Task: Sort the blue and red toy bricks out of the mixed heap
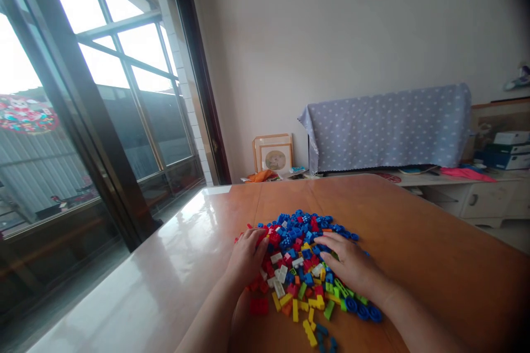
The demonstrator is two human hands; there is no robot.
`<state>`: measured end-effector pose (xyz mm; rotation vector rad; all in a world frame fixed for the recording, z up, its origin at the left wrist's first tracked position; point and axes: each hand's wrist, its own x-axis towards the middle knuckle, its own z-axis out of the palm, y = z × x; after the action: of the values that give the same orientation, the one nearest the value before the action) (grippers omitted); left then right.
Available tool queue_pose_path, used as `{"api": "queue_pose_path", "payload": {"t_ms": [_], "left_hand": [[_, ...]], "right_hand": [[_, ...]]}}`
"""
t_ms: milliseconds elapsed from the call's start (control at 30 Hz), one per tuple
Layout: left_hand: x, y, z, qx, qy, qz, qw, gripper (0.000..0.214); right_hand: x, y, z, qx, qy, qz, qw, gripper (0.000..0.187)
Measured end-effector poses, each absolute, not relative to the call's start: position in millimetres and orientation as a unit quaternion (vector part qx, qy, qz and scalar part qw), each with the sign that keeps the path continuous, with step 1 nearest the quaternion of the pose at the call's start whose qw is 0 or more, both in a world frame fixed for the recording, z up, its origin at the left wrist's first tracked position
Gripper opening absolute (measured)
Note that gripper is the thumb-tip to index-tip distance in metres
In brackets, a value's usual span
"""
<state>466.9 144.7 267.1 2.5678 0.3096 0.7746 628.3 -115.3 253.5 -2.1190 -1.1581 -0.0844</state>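
A heap of plastic building bricks [298, 262] in red, blue, white, yellow and green lies on the wooden table. At the heap's left side, my left hand [247, 256] rests against the red bricks [273, 238], its fingers stretched and the thumb apart. On the right, my right hand [350, 260] reaches over blue and green pieces with its fingers spread; I see nothing held in it. Blue wheels [363, 311] lie below my right wrist. Yellow bricks [308, 333] trail toward me at the near edge of the heap. Both palms hide some pieces beneath them.
The brown table [422, 265] has a glossy, reflective left side. Behind it stand a cabinet [488, 201], a cloth-covered object [385, 129] and picture frames [275, 155] against the wall. Large glass doors [103, 121] fill the left.
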Motion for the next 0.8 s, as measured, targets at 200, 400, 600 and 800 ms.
{"api": "queue_pose_path", "payload": {"t_ms": [200,400,600,800], "left_hand": [[467.3,142.4,269.9,0.912,0.101,0.309,0.249,0.037],[465.6,142.6,272.9,0.906,0.084,0.316,0.270,0.037],[464.5,140.5,273.1,0.922,0.096,0.282,0.248,0.037],[465.5,137.7,270.9,0.921,0.106,0.269,0.261,0.038]], "right_hand": [[636.4,-118.7,254.3,-0.798,-0.418,0.022,0.433,0.054],[654.6,-129.7,254.4,-0.822,-0.359,0.016,0.442,0.050],[652.4,-136.5,260.2,-0.845,-0.371,0.025,0.383,0.040],[650.1,-131.7,259.4,-0.784,-0.359,0.105,0.496,0.044]]}}
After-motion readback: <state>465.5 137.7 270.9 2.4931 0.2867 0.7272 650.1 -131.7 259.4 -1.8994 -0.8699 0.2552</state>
